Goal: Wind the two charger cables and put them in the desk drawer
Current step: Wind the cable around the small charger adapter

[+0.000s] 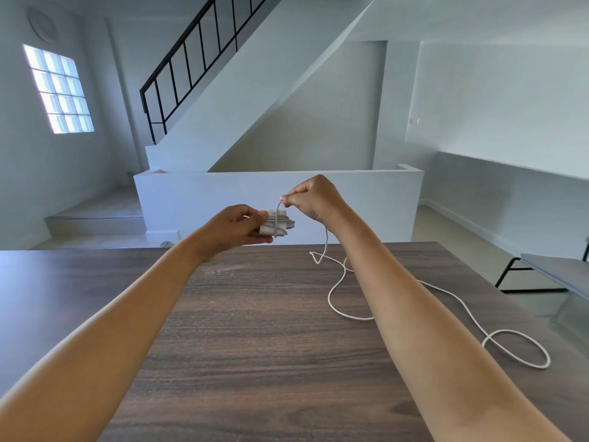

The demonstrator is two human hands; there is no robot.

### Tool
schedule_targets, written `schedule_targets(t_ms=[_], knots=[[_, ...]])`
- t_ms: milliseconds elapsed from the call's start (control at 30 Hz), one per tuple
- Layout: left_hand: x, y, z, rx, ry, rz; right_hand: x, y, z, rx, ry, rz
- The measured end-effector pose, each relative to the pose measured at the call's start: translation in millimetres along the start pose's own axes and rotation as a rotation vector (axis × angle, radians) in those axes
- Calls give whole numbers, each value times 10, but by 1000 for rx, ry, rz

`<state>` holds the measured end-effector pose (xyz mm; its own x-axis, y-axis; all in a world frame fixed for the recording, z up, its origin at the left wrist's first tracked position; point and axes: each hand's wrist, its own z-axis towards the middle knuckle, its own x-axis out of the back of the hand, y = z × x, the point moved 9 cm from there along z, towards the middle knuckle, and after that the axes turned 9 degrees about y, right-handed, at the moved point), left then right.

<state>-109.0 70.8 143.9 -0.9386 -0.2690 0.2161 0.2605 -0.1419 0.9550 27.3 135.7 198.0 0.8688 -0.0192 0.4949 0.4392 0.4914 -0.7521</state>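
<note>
One cable (338, 301) is mid-wind, I judge. My left hand (236, 226) grips the white charger (274, 224), a few turns round it; my right hand (314, 197) pinches the cord just above. Beyond those fingers, thin white slack loops over the worktop (255, 330). Next: another wrap, kept taut.

No readable text, label, brand, number or sign anywhere in view.
</note>
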Motion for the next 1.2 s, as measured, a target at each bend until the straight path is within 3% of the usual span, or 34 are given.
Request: schedule_targets(t_ms=[100, 233, 333, 400, 600, 733, 867, 1000, 1200], knots=[[30, 46, 12, -78, 33, 150, 13, -18, -35, 11, -1, -42], [78, 60, 92, -166, 63, 547, -58, -58, -133, 23, -28, -79], [148, 24, 148, -192, 129, 874, -107, -92, -197, 19, -10, -19], [191, 16, 156, -205, 210, 950, -113, -114, -240, 6, 8, 29], [478, 90, 157, -146, 529, 646, -360, 46, -464, -188, -41, 226], [497, 31, 186, -46, 477, 76, -622, 256, -673, -415, -184, 428], [447, 96, 139, 82, 421, -394, -854, 459, -795, -458, -319, 514], [411, 169, 69, 117, 294, -458, -832, 761, -733, -461, -277, 483], [253, 214, -88, 120, -39, -310, -526, 928, -495, -449, -76, 297]])
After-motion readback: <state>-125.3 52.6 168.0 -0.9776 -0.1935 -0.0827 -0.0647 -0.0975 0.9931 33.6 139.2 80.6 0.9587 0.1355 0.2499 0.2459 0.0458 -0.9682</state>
